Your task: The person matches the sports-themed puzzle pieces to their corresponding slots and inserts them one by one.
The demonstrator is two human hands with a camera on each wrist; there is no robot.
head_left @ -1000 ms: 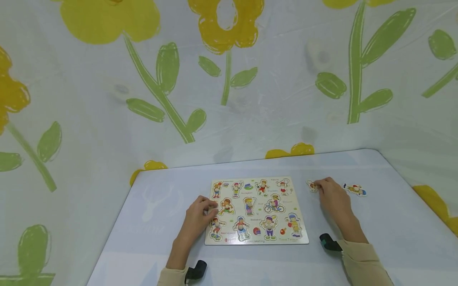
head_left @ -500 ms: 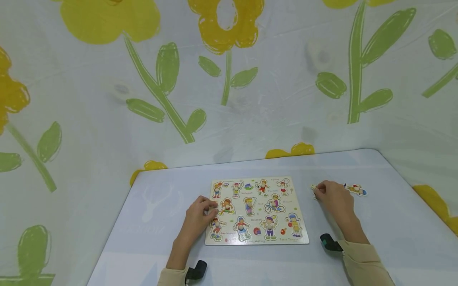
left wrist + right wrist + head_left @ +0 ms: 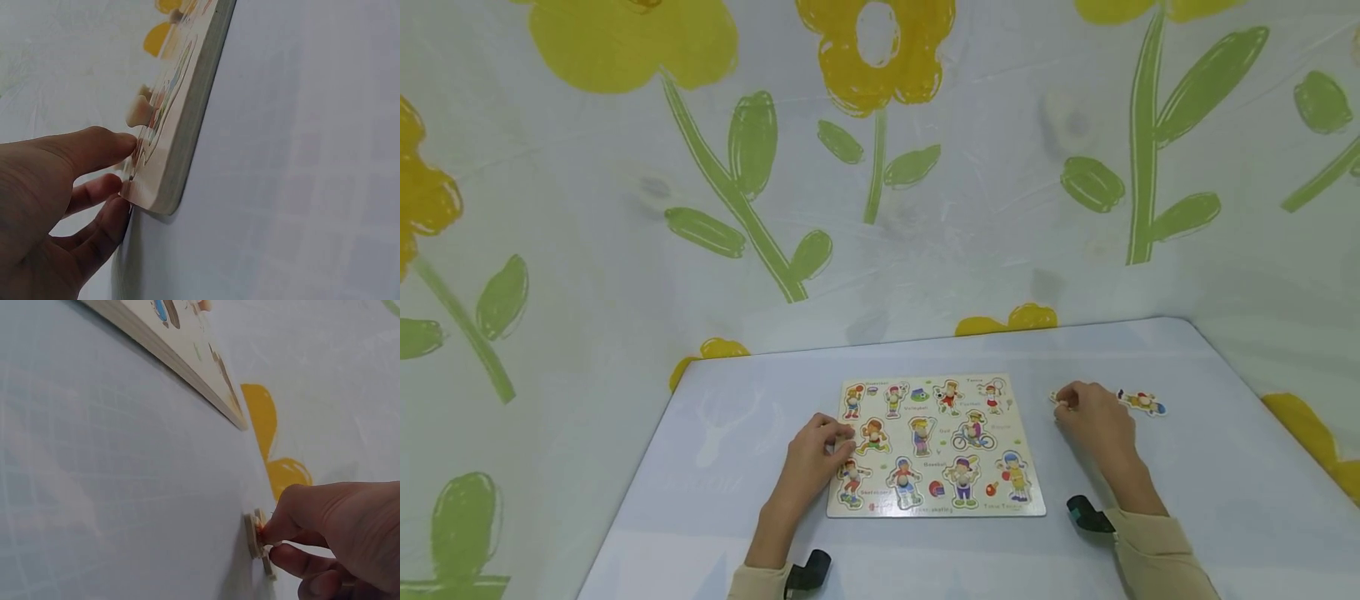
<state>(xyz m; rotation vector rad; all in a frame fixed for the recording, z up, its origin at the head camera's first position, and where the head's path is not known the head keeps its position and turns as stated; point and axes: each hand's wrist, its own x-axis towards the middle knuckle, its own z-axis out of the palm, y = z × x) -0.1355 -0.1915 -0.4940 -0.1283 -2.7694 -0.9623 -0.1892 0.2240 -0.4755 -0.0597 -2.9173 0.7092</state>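
A wooden knob puzzle board (image 3: 900,444) with pictures of children at sports lies on the table. Thumb and fingers of my left hand (image 3: 814,454) hold its left edge; up close in the left wrist view, the thumb lies over the top face beside a knob. To the right of the board, my right hand (image 3: 1097,425) pinches a small puzzle piece (image 3: 252,536) between thumb and index finger. Most of that piece is hidden behind the fingers in the head view, and it is close over the table. Another puzzle piece (image 3: 1142,402), a figure with blue at one end, lies just right of this hand.
A pale cloth (image 3: 737,500) covers the table, whose far edge meets a hanging sheet (image 3: 985,208) printed with yellow flowers and green leaves. Black camera mounts (image 3: 1088,514) stick out from both wrists.
My right hand has shifted slightly down and the piece under its fingers has turned, with less of it showing. The left hand stays on the board's edge.
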